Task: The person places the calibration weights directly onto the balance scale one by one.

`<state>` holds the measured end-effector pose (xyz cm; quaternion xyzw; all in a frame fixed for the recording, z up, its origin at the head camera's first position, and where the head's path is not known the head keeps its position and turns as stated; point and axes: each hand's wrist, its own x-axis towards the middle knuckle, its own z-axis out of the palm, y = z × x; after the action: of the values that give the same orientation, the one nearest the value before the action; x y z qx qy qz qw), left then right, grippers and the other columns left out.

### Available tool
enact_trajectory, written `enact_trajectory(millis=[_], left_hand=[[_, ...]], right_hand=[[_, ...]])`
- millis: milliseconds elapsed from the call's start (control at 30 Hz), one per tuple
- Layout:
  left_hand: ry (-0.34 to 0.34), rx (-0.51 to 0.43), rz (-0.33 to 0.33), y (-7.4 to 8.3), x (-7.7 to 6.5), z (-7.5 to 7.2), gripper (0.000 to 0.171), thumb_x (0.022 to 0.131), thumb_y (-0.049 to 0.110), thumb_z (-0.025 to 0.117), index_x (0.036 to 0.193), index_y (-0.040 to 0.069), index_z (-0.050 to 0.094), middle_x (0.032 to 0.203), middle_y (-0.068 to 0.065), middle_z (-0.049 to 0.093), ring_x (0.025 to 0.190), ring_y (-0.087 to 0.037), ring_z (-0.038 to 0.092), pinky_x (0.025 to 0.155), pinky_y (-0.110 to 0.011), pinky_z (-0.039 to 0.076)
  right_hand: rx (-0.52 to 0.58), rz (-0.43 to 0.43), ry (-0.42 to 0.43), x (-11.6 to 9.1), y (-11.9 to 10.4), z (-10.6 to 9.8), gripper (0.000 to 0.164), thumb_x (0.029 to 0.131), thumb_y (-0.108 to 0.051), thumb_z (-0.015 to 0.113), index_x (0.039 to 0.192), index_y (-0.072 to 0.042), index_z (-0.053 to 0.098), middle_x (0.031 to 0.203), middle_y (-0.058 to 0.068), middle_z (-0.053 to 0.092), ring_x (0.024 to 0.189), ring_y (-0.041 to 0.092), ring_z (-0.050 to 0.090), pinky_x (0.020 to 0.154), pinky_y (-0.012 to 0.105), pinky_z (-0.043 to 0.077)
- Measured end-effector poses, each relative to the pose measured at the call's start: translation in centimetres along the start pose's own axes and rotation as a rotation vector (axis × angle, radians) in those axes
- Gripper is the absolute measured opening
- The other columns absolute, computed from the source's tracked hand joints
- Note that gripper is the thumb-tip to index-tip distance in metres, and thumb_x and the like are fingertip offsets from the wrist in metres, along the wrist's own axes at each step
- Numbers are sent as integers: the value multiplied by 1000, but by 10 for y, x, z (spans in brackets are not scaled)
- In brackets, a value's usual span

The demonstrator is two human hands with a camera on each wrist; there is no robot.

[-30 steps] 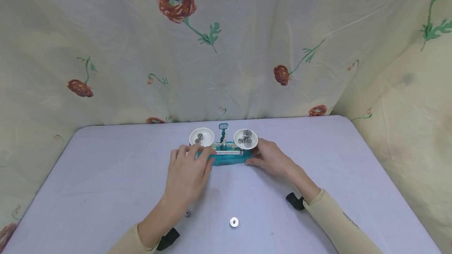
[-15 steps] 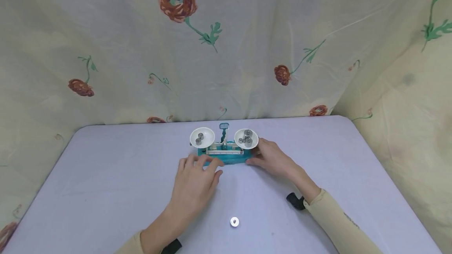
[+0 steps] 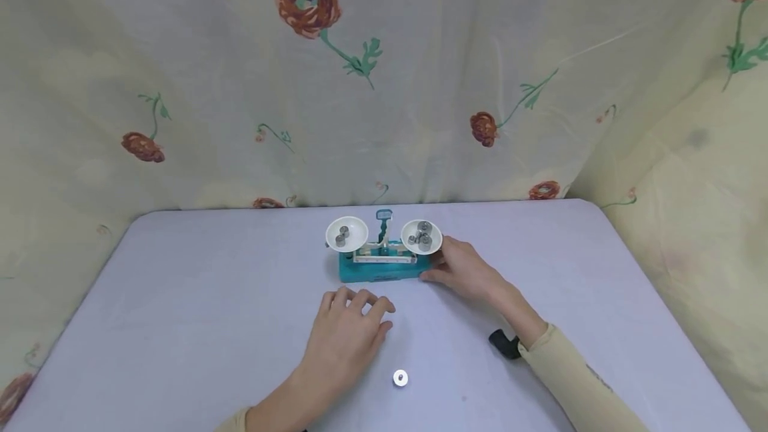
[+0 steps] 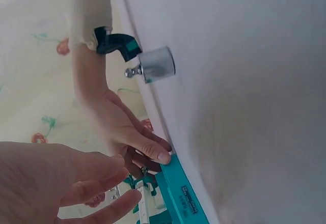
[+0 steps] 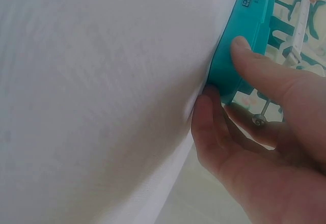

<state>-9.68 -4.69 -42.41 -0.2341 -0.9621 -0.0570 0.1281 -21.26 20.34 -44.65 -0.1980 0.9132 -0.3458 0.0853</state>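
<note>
A teal balance scale [image 3: 384, 272] stands toward the back of the table. Its left white pan [image 3: 357, 227] holds two small metal weights [image 3: 341, 240], and its right white pan [image 3: 409, 227] holds several more [image 3: 425, 240]. My right hand [image 3: 465, 269] grips the right end of the base, its thumb on the front face and its fingers round the end, as the right wrist view shows. My left hand [image 3: 348, 339] hovers in front of the scale, fingers loosely bent and holding nothing. A silver cylindrical weight with a knob [image 3: 400, 378] stands on the table to its right.
A pale cloth covers the table [image 3: 198, 312]. Behind it hangs a flowered curtain [image 3: 384, 85], which continues along the right side. A black strap piece [image 3: 505, 344] sticks out at my right wrist.
My left hand has left the scale's left side and drawn back toward me and slightly right. The right hand keeps its hold on the base, and the lone weight stays put.
</note>
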Motion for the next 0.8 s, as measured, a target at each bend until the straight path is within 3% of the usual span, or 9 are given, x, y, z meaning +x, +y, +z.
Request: enact_trajectory(millis=[67, 267, 333, 633, 800], left_hand=[[-28, -12, 10, 3, -3, 1, 19, 96, 37, 82, 113, 31, 75, 109, 6, 79, 102, -22, 65, 90, -39, 51], [-213, -87, 32, 15, -9, -3, 20, 101, 40, 76, 119, 33, 74, 113, 6, 78, 109, -23, 66, 93, -40, 51], [-239, -104, 49, 18, -10, -5, 20, 101, 41, 75, 120, 33, 74, 113, 6, 78, 109, -23, 66, 92, -40, 51], [-132, -84, 128, 26, -19, 2, 18, 100, 41, 77, 116, 33, 75, 105, 8, 78, 100, -20, 67, 86, -34, 47], [-121, -77, 137, 28, -21, 6, 18, 99, 42, 77, 115, 34, 75, 103, 11, 77, 98, -18, 65, 84, -31, 45]], right_hand=[[-3, -2, 1, 0, 0, 0, 64, 97, -12, 81, 153, -1, 50, 135, 21, 70, 121, 35, 74, 103, 46, 62], [-4, -10, -3, 0, -1, 0, 65, 97, -13, 81, 153, -1, 50, 136, 21, 70, 121, 35, 74, 103, 47, 62], [-5, -11, 0, 0, -1, 0, 65, 97, -13, 81, 153, -1, 50, 135, 21, 70, 121, 35, 74, 102, 47, 62], [-7, -16, 1, -1, 0, 0, 66, 97, -12, 81, 153, 0, 49, 135, 22, 69, 121, 36, 74, 102, 47, 62], [-5, -21, 6, -1, 0, 0, 64, 97, -12, 81, 152, 1, 50, 133, 22, 70, 119, 36, 74, 101, 47, 62]])
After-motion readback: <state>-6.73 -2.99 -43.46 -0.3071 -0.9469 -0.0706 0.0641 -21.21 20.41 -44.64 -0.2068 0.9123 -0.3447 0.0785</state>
